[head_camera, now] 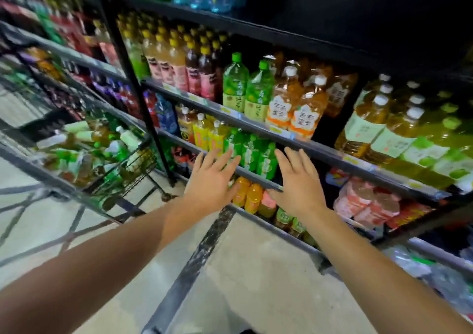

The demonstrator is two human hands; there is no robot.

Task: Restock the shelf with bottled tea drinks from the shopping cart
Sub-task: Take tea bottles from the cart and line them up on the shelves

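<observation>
Both my arms stretch forward toward the drink shelves. My left hand [211,180] is spread flat with straight fingers, holding nothing, just in front of a row of small green tea bottles [252,154] on a lower shelf [320,152]. To the right of it, my right hand [298,182] is also spread and empty, in front of the same shelf. The black wire shopping cart [133,167] stands at the left, loaded with several lying tea bottles [76,154] with green and white labels.
Large green-capped and white-capped tea bottles [258,90] fill the shelf above. Orange and pink juice bottles [252,196] stand on the shelf below my hands. A black upright post [133,83] divides the shelving. The cart's handle bar [194,262] runs between my forearms over pale floor.
</observation>
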